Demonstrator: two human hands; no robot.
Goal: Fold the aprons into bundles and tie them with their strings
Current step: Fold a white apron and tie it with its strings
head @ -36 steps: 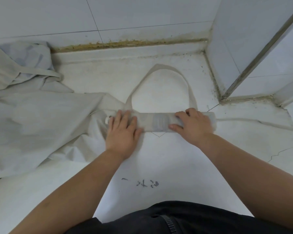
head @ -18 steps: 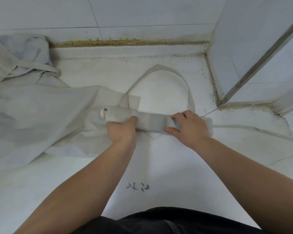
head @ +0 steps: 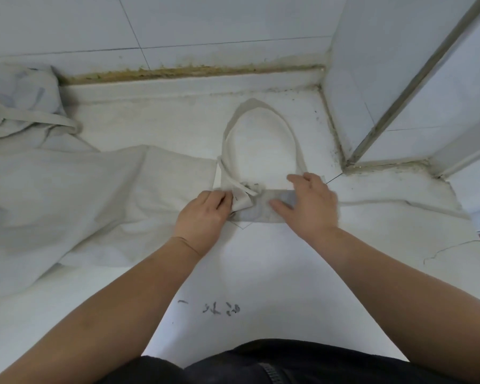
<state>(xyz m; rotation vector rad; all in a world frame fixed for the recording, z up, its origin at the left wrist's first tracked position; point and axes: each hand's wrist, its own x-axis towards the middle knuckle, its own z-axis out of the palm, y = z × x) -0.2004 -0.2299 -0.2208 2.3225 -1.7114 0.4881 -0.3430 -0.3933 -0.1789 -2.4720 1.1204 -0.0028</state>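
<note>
Head view, folding stage. Rolled apron [head: 263, 210] lies on the white floor [head: 261, 273] between both hands. A second ago it lay full length under two flat palms; its left end is now doubled over toward the middle. Left hand [head: 203, 214] grips that turned-over end with curled fingers; right hand [head: 311, 203] presses flat on the other half. Bundling appears underway, tying not begun: neck loop [head: 297, 145] lies beyond the roll, a string [head: 399, 202] trails to its right. Left of the roll, heaped aprons [head: 53, 189]; beyond it, a grimy tiled wall [head: 205, 23]; to its right, a metal door frame [head: 416, 79].
</note>
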